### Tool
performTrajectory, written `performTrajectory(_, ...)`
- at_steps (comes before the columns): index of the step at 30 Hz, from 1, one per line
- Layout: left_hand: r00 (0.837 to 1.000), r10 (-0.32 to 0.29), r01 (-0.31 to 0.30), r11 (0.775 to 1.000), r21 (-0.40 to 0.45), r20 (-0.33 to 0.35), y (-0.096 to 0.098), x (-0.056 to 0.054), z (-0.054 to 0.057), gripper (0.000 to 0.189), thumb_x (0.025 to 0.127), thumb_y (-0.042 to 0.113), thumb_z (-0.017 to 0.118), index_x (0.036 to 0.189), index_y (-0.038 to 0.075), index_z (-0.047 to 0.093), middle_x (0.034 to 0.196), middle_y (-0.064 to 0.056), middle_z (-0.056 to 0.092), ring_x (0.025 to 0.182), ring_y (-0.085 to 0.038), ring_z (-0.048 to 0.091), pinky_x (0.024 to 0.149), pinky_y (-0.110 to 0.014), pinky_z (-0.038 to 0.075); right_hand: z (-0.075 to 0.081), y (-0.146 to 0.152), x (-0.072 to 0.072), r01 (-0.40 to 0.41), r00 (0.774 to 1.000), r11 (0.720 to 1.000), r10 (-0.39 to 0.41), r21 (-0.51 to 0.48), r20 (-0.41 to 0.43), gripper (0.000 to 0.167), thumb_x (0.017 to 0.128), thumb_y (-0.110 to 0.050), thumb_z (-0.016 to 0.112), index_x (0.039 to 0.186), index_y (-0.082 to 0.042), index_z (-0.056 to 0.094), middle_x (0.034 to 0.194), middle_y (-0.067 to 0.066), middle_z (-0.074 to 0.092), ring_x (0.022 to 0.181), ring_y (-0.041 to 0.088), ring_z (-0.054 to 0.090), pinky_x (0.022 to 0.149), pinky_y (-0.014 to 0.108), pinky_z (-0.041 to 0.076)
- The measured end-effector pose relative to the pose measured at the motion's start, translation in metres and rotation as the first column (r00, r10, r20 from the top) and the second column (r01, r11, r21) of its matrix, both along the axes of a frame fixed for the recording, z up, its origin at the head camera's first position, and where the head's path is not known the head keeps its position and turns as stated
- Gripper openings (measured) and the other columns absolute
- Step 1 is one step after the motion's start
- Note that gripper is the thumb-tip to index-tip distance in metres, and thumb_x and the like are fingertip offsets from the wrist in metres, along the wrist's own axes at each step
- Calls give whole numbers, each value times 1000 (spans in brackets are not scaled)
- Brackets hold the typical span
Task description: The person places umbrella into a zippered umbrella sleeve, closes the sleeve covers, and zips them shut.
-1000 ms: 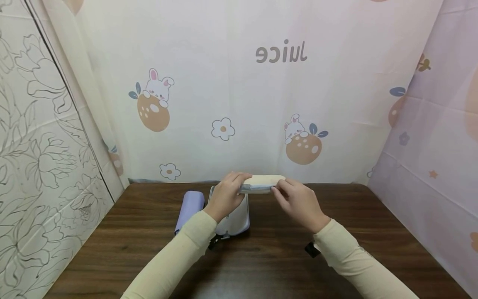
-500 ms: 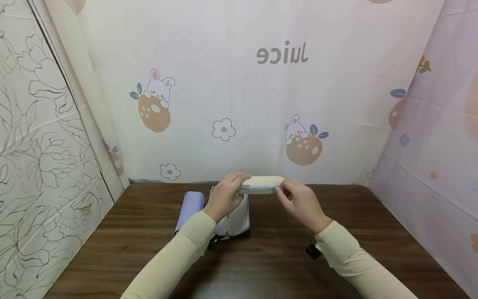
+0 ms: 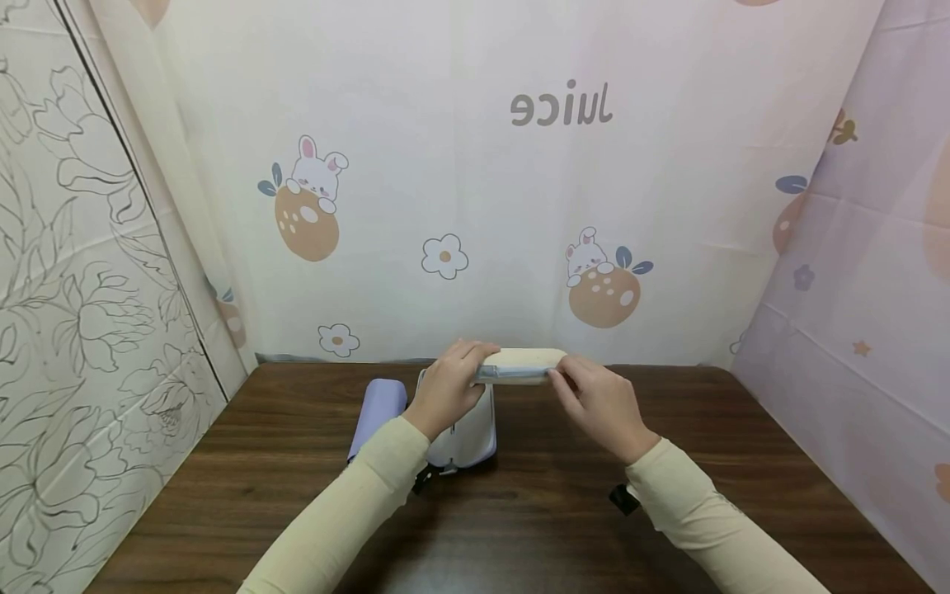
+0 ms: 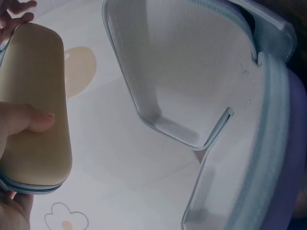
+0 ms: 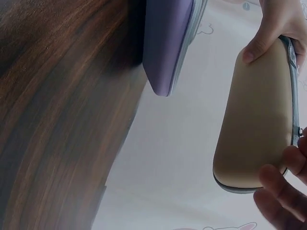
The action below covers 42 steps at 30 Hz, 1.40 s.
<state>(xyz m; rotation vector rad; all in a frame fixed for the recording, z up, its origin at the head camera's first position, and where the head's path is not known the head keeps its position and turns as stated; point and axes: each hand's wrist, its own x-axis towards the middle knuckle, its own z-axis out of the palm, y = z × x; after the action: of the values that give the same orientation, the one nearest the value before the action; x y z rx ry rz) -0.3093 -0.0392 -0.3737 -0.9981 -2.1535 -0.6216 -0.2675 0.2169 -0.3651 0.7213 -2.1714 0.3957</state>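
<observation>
A beige zippered hard case (image 3: 525,358), long and rounded like a glasses case, is held above the back of the table. My left hand (image 3: 448,389) grips its left end; in the left wrist view the thumb lies across the beige shell. At the other end, my right hand (image 3: 603,404) pinches at the blue-grey zipper. A dark zipper pull (image 5: 301,131) shows beside its fingers in the right wrist view. Behind my left forearm, a lavender bag with a whitish lining (image 4: 177,67) lies unzipped, its inside showing.
The dark wood table (image 3: 557,528) runs back to a printed curtain (image 3: 512,190). A lavender rounded piece (image 3: 377,417) lies left of the white lining; my left arm hides where they meet. Patterned cloth also hangs at both sides.
My right hand has shifted slightly right along the zipper edge of the beige case. The left hand keeps its grip, and the lavender bag has not moved.
</observation>
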Motion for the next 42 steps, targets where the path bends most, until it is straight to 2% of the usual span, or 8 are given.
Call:
performTrajectory(5, 1000, -6, 6, 1000, 9, 8, 0, 0, 0, 56, 75, -11, 76, 126, 9, 64, 122, -3, 66, 116, -22, 60, 110, -45, 40, -1, 1, -3, -34, 999, 999, 34, -8, -14, 16, 93, -13, 69, 82, -13, 57, 70, -7, 46, 56, 8, 38, 47, 26, 34)
performTrajectory(13, 1000, 4, -4, 1000, 0, 19, -1, 1, 3, 57, 74, -11, 76, 126, 9, 64, 122, -2, 66, 116, -21, 59, 112, -40, 36, -3, 4, -6, -66, 998, 998, 66, -21, -9, 15, 93, -8, 67, 83, -10, 56, 72, -5, 46, 59, 8, 40, 50, 26, 37)
performTrajectory(24, 999, 35, -34, 999, -7, 40, -3, 3, 3, 58, 76, -9, 76, 128, 13, 64, 123, 0, 66, 117, -19, 59, 112, -36, 36, -7, 6, -9, -100, 995, 994, 100, -46, 10, 18, 93, -4, 65, 82, -10, 52, 72, -6, 41, 60, 9, 38, 51, 26, 36)
performTrajectory(33, 998, 36, -35, 999, -16, 50, -4, 3, 5, 57, 77, -9, 75, 129, 12, 63, 126, 1, 65, 119, -18, 58, 114, -33, 33, -7, 9, -10, -119, 992, 991, 122, -67, 36, 21, 94, 0, 60, 81, -11, 49, 73, -6, 39, 62, 9, 37, 53, 25, 34)
performTrajectory(42, 998, 27, -27, 1000, 4, 51, -4, 4, 6, 53, 79, -7, 76, 127, 10, 64, 125, 0, 65, 118, -18, 58, 114, -37, 34, -7, 13, -10, -61, 996, 996, 65, -72, 57, 15, 97, -9, 62, 85, -12, 53, 76, -4, 47, 61, 9, 40, 52, 26, 38)
